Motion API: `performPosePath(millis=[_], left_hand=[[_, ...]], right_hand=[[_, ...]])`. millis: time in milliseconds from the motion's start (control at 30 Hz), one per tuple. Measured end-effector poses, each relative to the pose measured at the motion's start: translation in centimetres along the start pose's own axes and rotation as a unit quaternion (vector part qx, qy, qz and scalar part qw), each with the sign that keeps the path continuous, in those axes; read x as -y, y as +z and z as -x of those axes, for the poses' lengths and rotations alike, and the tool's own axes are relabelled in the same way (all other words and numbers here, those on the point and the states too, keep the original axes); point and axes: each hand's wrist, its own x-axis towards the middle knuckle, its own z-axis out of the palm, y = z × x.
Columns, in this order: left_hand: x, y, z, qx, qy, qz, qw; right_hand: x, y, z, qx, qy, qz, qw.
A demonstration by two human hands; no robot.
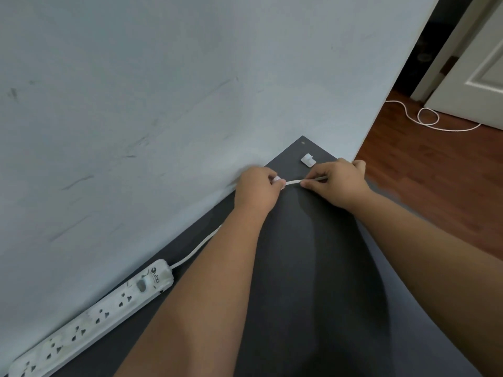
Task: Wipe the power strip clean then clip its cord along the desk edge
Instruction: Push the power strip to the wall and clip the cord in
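A white power strip with several sockets lies on the dark desk against the wall at the lower left. Its white cord runs up along the wall edge, passes under my left forearm and shows again between my hands. My left hand is pinched on a small white clip with the cord at it. My right hand pinches the cord a little to the right of it. A second white clip sits stuck on the desk near the far corner.
The pale blue wall borders the desk's left side. Beyond the desk's far corner is a wooden floor where the rest of the white cord loops, near a white door.
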Motion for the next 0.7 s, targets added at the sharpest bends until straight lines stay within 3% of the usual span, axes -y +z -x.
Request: performPosePath(millis=[133,500,700], left_hand=[[-0.6,0.0,-0.3,0.01,-0.026,-0.003,1.0],[-0.1,1.8,0.4,-0.066,0.048,-0.085,0.993],[1.2,2.8,1.0,-0.105,0.071,-0.002,0.992]], right_hand=[[0.1,0.1,-0.2,-0.006,-0.003,0.015,1.0],[1.9,0.2,-1.7,0.005,0.034,0.053,0.998],[-0.2,-1.1,-1.5,0.027,0.022,-0.108,0.994]])
